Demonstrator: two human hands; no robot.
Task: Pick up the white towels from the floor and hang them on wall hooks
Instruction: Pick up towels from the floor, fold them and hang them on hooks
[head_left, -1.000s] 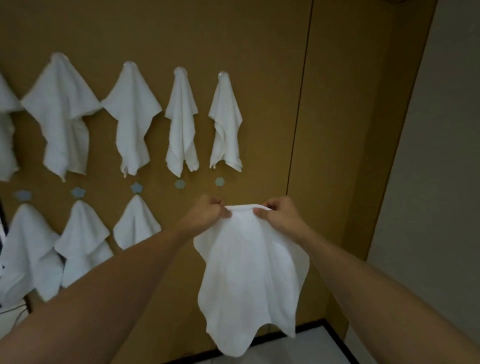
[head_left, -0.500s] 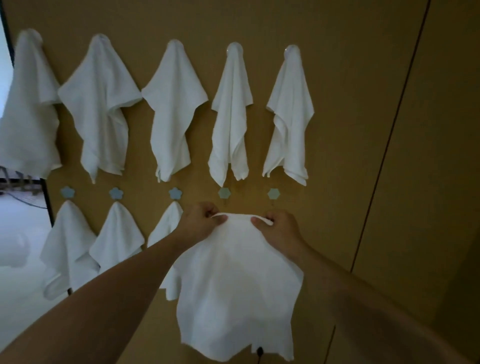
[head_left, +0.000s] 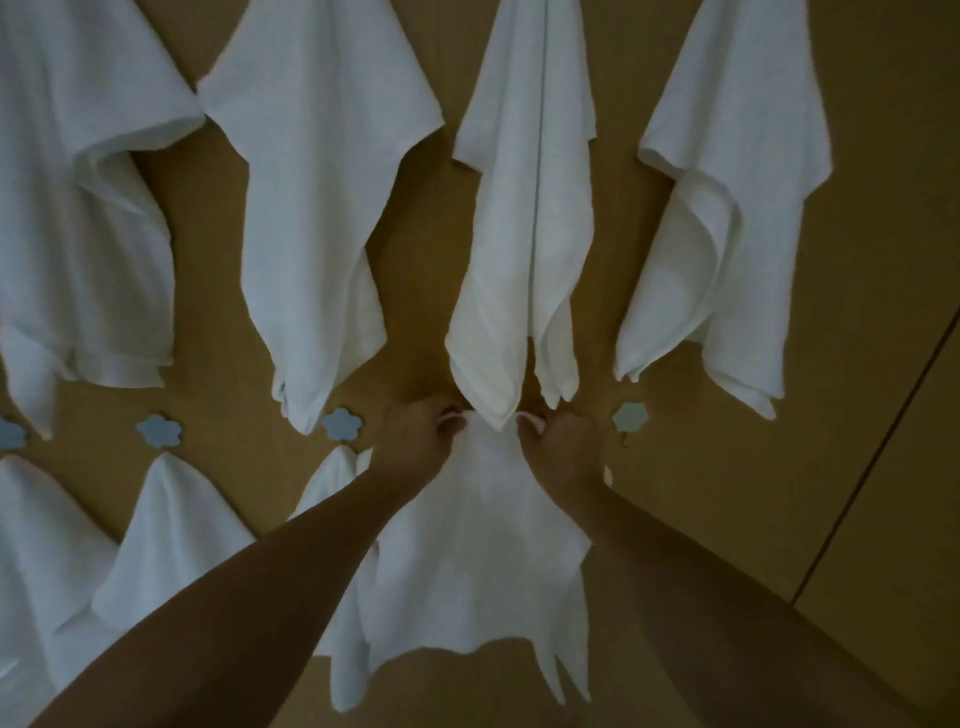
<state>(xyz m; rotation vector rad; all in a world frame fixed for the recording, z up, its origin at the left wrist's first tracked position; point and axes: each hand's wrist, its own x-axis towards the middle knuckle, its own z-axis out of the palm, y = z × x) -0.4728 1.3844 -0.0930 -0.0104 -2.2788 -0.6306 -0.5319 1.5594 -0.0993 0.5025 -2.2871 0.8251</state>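
A white towel (head_left: 478, 551) hangs from both my hands against the brown wall. My left hand (head_left: 418, 434) pinches its top edge on the left, and my right hand (head_left: 563, 441) pinches the top edge on the right. The edge stretched between them lies just under the tip of a hung towel (head_left: 519, 249). Whatever hook is behind that spot is hidden by the towel and my hands. A bare pale flower-shaped hook (head_left: 629, 417) sits just right of my right hand. Another flower hook (head_left: 341, 424), left of my left hand, carries a towel (head_left: 332, 478).
Several white towels hang along the upper row, among them one at the left (head_left: 322, 197) and one at the right (head_left: 727, 218). More hang in the lower row at the left (head_left: 171, 535). A dark vertical seam (head_left: 883, 431) splits the wall panel at the right.
The view has closed in on the wall. Both hands have carried the towel forward and up, from below the lower row of hooks to hook height.
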